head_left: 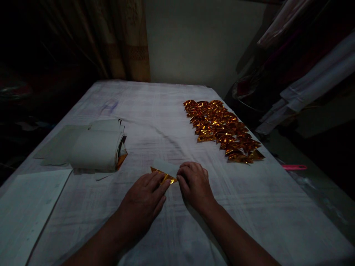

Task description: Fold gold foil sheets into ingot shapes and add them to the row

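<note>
A small sheet of gold foil paper, gold on one face and pale on the other, lies partly folded on the cloth-covered table just in front of me. My left hand lies flat with its fingers stretched out, the fingertips pressing on the paper's near edge. My right hand is curled, its fingers pinching the paper's right side. A spread of several folded gold pieces lies in rows at the right of the table.
A curled stack of pale sheets with gold showing at its edge sits at the left. A flat white sheet covers the near left corner. Hanging cloth and a pink object are at the right.
</note>
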{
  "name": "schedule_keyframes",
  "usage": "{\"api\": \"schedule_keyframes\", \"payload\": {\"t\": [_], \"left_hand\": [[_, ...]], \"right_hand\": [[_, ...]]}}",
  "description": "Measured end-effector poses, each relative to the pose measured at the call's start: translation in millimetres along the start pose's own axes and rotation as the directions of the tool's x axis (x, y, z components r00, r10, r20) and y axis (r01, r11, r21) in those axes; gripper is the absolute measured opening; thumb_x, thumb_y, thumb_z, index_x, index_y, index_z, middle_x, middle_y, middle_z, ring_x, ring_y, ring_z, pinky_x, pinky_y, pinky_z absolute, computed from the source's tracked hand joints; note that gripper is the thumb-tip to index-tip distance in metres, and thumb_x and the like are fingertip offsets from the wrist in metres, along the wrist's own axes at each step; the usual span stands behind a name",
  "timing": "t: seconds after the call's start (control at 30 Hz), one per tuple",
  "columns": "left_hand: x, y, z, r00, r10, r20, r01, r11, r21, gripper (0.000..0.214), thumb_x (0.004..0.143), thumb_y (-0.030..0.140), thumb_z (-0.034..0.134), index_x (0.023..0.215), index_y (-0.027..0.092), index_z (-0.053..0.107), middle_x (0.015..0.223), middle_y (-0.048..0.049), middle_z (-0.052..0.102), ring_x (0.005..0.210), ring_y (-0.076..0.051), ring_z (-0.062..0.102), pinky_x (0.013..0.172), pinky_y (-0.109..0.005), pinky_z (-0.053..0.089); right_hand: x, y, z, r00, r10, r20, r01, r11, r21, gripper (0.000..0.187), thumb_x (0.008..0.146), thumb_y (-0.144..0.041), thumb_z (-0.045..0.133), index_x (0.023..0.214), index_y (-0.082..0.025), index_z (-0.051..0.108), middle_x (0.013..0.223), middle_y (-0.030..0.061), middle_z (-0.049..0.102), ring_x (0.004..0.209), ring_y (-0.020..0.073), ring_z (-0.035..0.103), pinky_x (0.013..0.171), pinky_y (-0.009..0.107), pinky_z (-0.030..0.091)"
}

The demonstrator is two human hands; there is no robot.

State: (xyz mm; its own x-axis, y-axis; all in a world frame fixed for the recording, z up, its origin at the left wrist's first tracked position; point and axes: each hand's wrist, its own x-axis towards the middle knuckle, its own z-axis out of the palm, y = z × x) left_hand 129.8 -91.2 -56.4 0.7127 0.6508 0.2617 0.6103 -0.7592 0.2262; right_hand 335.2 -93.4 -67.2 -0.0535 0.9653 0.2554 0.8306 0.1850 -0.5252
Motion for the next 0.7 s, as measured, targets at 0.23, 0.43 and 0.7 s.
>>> {"api": "schedule_keyframes", "payload": {"t": [0.23, 0.43, 0.7], "left_hand": [[1.2, 0.4, 2.6, 1.0, -0.006, -0.006, 0.006, 1.0, 0.007, 0.041, 0.096, 0.015, 0.051, 0.137, 0.017, 0.056, 0.134, -0.0129, 0.06, 0.122, -0.03, 0.057, 0.103, -0.053, 0.052], [-1.4, -2.3, -1.9, 1.0, 0.01, 0.004, -0.01, 1.0, -0.004, 0.039, 0.096, 0.016, 0.052, 0.134, 0.018, 0.058, 0.135, -0.0138, 0.06, 0.123, -0.03, 0.058, 0.102, -0.053, 0.053], [-11.5, -11.8, -2.1, 0.997, 0.08, -0.014, -0.08, 0.997, 0.014, 0.04, 0.098, 0.017, 0.052, 0.137, 0.019, 0.057, 0.143, -0.0142, 0.058, 0.131, -0.03, 0.055, 0.107, -0.053, 0.05]], "right_hand": [[-4.9, 4.1, 3.6, 0.982, -0.165, -0.093, 0.164, 0.986, -0.014, 0.015, 0.093, -0.017, 0.061, 0.102, -0.025, 0.07, 0.116, 0.0065, 0.068, 0.112, 0.0239, 0.057, 0.094, 0.041, 0.039], [-9.2, 6.6, 6.1, 0.952, -0.304, -0.029, 0.297, 0.944, -0.144, 0.023, 0.096, -0.027, 0.064, 0.115, -0.036, 0.073, 0.134, 0.0073, 0.063, 0.126, 0.0287, 0.051, 0.096, 0.045, 0.038], [-13.2, 2.3, -0.1, 0.961, -0.258, 0.103, 0.276, 0.928, -0.251, 0.038, 0.097, -0.024, 0.06, 0.132, -0.038, 0.065, 0.142, 0.0093, 0.059, 0.134, 0.0321, 0.047, 0.098, 0.047, 0.037]]}}
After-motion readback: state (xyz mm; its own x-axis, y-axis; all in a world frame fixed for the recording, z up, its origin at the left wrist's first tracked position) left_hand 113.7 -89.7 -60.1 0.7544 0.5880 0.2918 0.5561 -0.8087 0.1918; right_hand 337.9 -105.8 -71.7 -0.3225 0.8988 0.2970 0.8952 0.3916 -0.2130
